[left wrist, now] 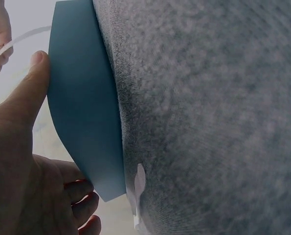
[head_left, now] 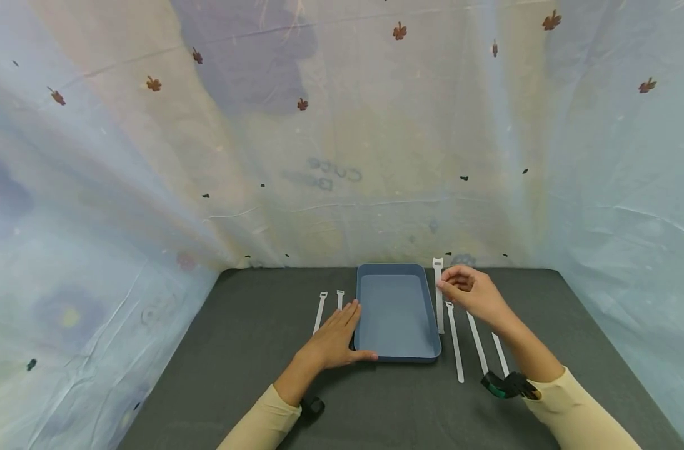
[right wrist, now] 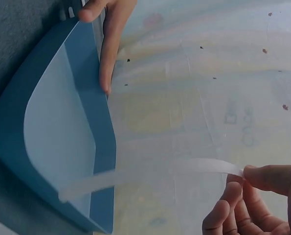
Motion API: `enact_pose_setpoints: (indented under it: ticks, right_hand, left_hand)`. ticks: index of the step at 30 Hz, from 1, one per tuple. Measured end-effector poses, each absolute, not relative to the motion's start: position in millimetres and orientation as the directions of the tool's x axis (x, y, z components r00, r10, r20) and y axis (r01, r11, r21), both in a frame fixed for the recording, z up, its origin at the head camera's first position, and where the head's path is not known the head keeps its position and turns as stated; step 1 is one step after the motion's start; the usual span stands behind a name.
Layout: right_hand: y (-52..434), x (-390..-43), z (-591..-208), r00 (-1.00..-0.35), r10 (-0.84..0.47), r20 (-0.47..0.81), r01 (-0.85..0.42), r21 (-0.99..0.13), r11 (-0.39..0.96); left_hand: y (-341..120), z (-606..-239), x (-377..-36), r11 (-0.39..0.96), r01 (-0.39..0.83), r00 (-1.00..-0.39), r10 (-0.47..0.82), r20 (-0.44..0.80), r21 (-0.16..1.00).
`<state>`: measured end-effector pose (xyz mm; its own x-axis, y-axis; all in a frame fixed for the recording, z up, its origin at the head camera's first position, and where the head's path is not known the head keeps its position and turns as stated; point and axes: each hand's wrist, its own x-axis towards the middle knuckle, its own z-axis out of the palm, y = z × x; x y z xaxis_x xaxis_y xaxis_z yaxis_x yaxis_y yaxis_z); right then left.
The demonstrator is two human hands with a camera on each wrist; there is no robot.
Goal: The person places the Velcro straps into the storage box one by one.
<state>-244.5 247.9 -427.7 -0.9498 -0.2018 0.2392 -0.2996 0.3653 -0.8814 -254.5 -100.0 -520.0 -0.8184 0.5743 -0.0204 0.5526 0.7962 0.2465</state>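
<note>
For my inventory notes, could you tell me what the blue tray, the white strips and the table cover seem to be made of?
The shallow blue rectangular tray looks like moulded plastic: smooth matte walls, rounded corners. The thin white strap pinched by the right hand bends and is translucent, so probably flexible plastic or fabric tie. The dark grey table cover seems felt-like cloth, with a fuzzy nap.

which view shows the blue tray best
The head view: the whole blue tray lies on the dark table, between both hands. The right wrist view shows most of it tilted; the left wrist view only its outer side.
</note>
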Motion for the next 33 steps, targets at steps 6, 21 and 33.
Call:
enact_pose_setpoints:
  ticks: [6,21,33]
  right_hand:
    - [234.7,-247.3,-426.0,-0.944,-0.199,0.264,-0.318,-0.890,0.328]
    - [189.4,-262.2,-444.1,-0.946,-0.270,0.179,-0.232,-0.956,0.180]
    - [157.3,-271.6,-461.6,-0.937,-0.329,0.119,-0.159,-0.983,0.095]
  left_hand:
    - [-99.3,-519.8,-254.3,0.795,0.554,-0.818,0.575,-0.016,0.247]
    - [-98.1,-521.8,-255.9,0.803,0.547,-0.823,0.567,-0.022,0.236]
    - [-97.6,-520.3,-256.8,0.796,0.552,-0.819,0.574,-0.018,0.249]
